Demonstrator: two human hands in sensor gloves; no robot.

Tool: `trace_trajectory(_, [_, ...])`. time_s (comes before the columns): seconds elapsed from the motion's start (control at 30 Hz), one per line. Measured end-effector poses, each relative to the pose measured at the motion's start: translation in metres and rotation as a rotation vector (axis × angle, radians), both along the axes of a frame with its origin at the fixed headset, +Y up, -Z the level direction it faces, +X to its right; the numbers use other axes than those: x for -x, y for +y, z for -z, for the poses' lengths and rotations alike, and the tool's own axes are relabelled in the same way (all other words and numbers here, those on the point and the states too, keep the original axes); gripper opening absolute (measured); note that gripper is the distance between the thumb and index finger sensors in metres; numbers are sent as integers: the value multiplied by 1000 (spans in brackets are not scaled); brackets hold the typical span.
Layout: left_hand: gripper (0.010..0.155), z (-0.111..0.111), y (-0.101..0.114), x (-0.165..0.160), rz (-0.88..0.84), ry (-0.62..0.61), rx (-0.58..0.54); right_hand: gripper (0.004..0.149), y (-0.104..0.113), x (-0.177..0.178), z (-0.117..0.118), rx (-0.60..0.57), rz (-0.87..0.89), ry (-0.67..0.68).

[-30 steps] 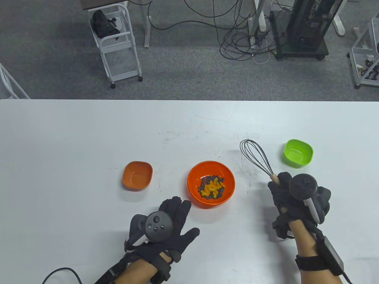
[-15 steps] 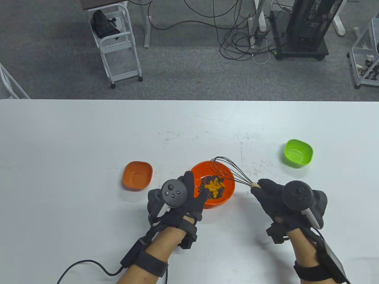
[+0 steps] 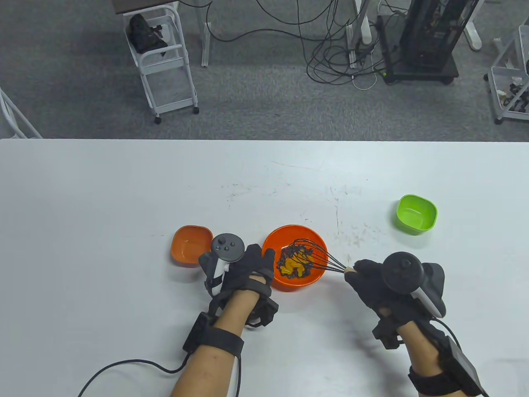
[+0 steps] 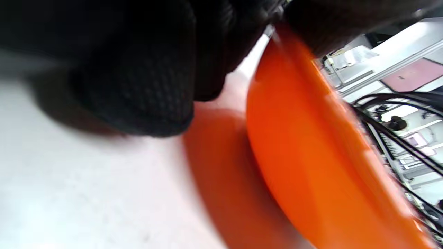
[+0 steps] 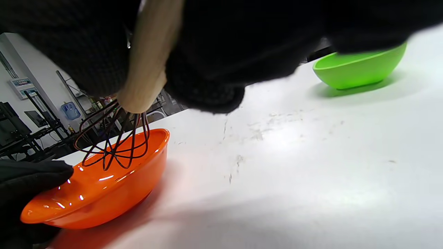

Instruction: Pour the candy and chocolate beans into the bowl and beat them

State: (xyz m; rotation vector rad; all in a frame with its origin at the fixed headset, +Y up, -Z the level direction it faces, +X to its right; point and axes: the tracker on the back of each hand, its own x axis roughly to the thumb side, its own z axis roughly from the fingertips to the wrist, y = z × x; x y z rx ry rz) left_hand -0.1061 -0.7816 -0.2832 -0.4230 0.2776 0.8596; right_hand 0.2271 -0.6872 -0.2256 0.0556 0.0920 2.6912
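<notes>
The right hand [image 3: 374, 281] has its grip closed around the wooden handle of the whisk [image 3: 308, 255], and the wire head is now down inside the round orange bowl [image 3: 275, 244], over the yellow candy and dark chocolate beans [image 3: 294, 264]. The left hand [image 3: 248, 269] holds the bowl at its left rim, with fingers curved against the outer wall; the left wrist view shows them touching it.

A second ago the whisk stood well apart from the bowl on the right, and the left hand lay flat on the desk [image 3: 103, 198] with nothing in it. Half a second ago the wires were only above the rim. So the pouring seems finished and the beating is about to start, I think.

The 2 small dishes, the orange dish [image 3: 191, 245] just beside the left hand and the green dish [image 3: 416, 214] well apart on the right, look empty. Around the bowl the desk has free room toward the far side and right. The bowl is shallow, so strong strokes could throw pieces over the rim.
</notes>
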Motion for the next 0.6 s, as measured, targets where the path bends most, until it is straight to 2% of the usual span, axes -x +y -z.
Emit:
trace_trajectory(0.1, [52, 3, -4, -2, -10, -30, 34, 52, 0, 1, 1, 18, -10, -21])
trace_trajectory(0.33, [53, 0, -5, -3, -20, -32, -1, 51, -3, 17, 7, 18, -52, -83])
trace_trajectory(0.47, [54, -1, -6, -4, -27, -35, -18, 51, -16, 27, 13, 21, 29, -76])
trace_trajectory(0.6, [53, -1, -8, -3, -45, -15, -23, 51, -14, 38, 10, -4, 9, -23])
